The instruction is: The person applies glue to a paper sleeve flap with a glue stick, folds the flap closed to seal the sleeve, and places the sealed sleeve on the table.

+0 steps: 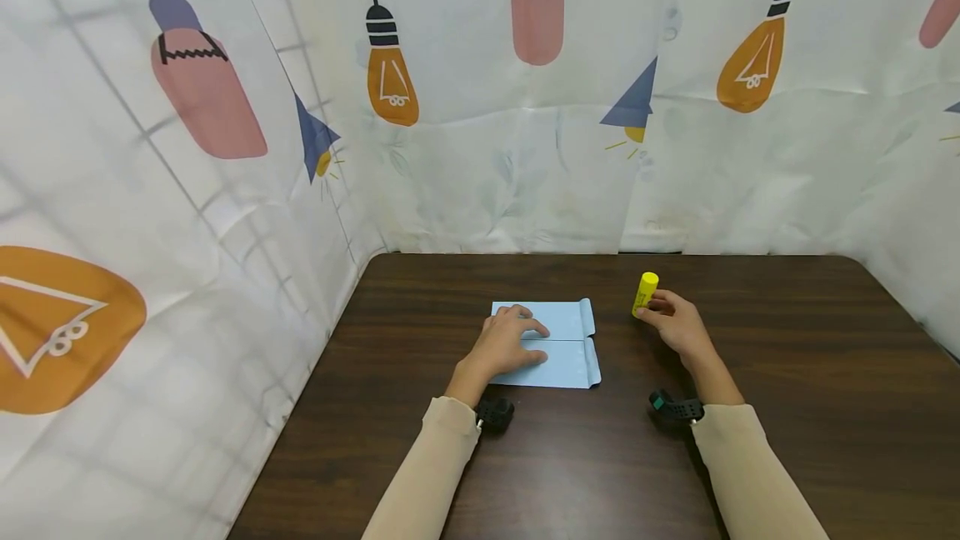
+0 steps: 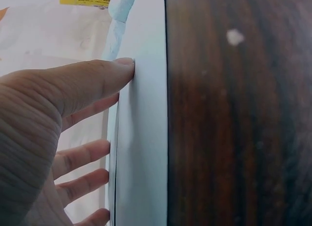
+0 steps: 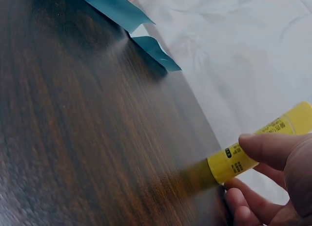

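Note:
A light blue folded paper [image 1: 558, 365] lies on the brown table, with a crease or seam across its middle and two flaps curling up along its right edge. My left hand [image 1: 506, 344] rests on the paper's left part, fingers spread; in the left wrist view the thumb and fingertips touch the blue paper [image 2: 141, 138]. To the right of the paper, my right hand [image 1: 678, 325] holds a yellow glue stick [image 1: 645, 292] between thumb and fingers. The right wrist view shows the glue stick [image 3: 234, 162] tilted, its lower end close to or on the tabletop.
The dark wood-grain table [image 1: 810, 340] extends around the paper on all sides. White cloth [image 1: 480, 173] printed with lamps and bulbs hangs behind the table and along its left side. A black band [image 1: 678, 408] with a small device sits on each wrist.

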Tool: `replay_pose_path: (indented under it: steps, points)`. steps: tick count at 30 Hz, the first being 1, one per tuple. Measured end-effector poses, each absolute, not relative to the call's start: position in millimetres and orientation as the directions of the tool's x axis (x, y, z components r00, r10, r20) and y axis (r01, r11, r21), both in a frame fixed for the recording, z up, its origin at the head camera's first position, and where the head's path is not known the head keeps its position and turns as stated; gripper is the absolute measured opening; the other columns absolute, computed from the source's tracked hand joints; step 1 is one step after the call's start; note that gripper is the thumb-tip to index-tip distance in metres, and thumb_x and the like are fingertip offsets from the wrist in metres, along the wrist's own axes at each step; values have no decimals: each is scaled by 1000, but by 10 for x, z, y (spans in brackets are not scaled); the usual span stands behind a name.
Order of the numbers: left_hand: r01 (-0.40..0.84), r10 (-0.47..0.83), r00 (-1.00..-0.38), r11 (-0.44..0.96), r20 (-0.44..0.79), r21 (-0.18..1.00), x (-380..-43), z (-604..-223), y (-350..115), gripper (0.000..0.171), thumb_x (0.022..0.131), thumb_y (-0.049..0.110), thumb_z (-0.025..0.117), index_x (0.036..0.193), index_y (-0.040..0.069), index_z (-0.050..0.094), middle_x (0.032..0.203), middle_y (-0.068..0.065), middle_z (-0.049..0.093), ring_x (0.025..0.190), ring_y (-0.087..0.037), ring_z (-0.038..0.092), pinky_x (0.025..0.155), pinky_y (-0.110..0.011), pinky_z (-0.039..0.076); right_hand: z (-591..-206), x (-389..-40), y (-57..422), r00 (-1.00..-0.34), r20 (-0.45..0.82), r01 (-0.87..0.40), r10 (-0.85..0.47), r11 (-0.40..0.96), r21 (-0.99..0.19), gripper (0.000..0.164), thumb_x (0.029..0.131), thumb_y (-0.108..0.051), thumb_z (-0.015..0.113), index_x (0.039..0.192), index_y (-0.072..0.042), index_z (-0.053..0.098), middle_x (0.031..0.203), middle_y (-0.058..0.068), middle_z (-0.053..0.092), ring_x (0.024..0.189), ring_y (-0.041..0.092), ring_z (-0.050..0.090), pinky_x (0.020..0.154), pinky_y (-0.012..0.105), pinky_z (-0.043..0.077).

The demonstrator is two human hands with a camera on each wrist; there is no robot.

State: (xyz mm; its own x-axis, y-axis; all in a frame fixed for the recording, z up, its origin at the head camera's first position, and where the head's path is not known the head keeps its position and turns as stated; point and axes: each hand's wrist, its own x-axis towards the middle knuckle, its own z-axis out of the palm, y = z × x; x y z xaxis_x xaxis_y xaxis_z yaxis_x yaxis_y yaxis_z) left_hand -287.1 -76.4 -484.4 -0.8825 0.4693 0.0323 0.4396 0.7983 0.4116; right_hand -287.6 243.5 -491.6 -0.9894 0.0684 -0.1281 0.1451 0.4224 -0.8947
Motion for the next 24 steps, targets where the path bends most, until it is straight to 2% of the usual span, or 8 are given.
replay_pose_path:
  steps: [10,19,24]
  points:
    - [441,467,-883,801,38,406,-2872,-4839,-750,31,92,38,77,122,30,75,142,-6,56,138,-33,45,114,-56,35,-4904,-2896,2412,-989,-117,143,87,446,-883,58,103,-28,62,150,0,43,151,29,46,134,45,46,105,54,45]
    - [442,465,-884,801,47,403,-2865,-4855,-753,31,91,39,77,121,29,75,141,-6,57,138,-32,45,114,-56,36,-4899,-2869,2416,-989,-130,151,77,458,-876,60,104,-31,60,150,2,42,152,29,44,139,48,43,107,58,44]
    - [446,468,-883,800,49,402,-2870,-4856,-755,32,91,39,77,120,29,75,140,-5,57,137,-31,46,114,-57,36,-4894,-2848,2433,-988,-132,155,82,448,-881,57,103,-29,61,148,3,45,151,29,45,138,47,45,107,58,44]
